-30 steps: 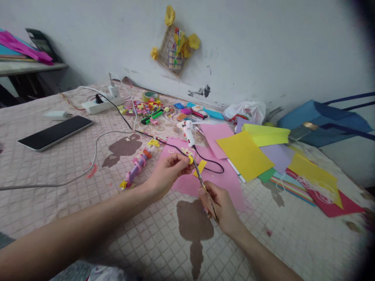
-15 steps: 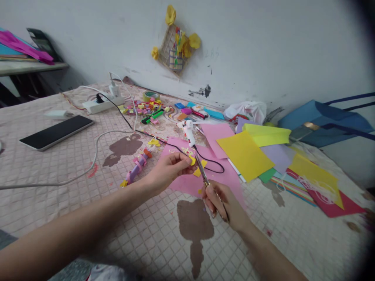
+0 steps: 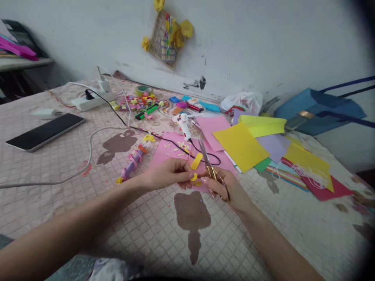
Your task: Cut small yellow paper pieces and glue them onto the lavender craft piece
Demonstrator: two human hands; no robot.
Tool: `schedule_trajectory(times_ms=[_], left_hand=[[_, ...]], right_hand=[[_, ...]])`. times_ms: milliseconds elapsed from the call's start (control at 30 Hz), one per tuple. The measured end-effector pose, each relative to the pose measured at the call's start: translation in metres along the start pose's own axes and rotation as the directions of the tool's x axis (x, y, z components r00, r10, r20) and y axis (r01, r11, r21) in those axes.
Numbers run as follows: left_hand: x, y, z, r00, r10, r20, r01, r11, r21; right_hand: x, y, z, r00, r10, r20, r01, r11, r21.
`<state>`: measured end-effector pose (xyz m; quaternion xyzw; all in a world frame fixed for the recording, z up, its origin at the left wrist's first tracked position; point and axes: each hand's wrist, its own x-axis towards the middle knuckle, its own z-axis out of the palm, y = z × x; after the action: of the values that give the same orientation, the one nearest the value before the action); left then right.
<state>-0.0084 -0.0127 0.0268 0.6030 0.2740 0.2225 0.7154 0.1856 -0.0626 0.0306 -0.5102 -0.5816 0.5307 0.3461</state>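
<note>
A small yellow paper piece (image 3: 193, 177) is pinched between the fingertips of my left hand (image 3: 172, 173). My right hand (image 3: 224, 185) grips a pair of scissors (image 3: 208, 166) with gold handles, the blades pointing up and away. Both hands are close together over the near edge of a pink sheet (image 3: 164, 152). Another yellow strip (image 3: 197, 160) lies on that sheet, just beyond my left fingertips. Yellow scraps are scattered nearby. To the left rests a purple paper stick (image 3: 131, 166) wrapped with pink bits and with orange and yellow ends.
A white glue gun (image 3: 184, 127) with a black cord stands behind the hands. Coloured sheets (image 3: 241, 146) pile up on the right, by a blue bag (image 3: 319, 111). Left are a phone (image 3: 45, 132), a power strip (image 3: 93, 101) and cables. Small paper flowers (image 3: 134, 103) lie at the back.
The scissors have moved away from the yellow piece, and their blades now point past it. My hands have drawn closer together. The whole view has shifted slightly.
</note>
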Motion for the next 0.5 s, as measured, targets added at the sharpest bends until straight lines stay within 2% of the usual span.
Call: schedule_trajectory(times_ms=[100,200,367,500], left_hand=[[-0.0008,-0.004,0.0053,0.998,-0.021,0.064,0.017,0.997,0.07],[-0.0005,-0.0063,0.0076,0.997,-0.008,0.078,-0.002,0.992,0.123],[0.0014,-0.0071,0.006,1.0,0.022,-0.004,-0.021,0.983,0.184],[0.0027,-0.0065,0.0062,0.997,0.019,-0.078,-0.011,0.995,0.097]], right_hand=[[0.0003,-0.0049,0.0044,0.998,-0.005,0.06,0.006,1.0,-0.005],[0.0,-0.0082,0.0071,0.996,-0.034,0.086,0.038,0.998,-0.049],[-0.0008,-0.0066,0.0082,0.998,-0.025,0.057,0.031,0.994,-0.108],[-0.0019,-0.0029,0.0096,0.999,-0.032,-0.014,0.03,0.995,-0.1]])
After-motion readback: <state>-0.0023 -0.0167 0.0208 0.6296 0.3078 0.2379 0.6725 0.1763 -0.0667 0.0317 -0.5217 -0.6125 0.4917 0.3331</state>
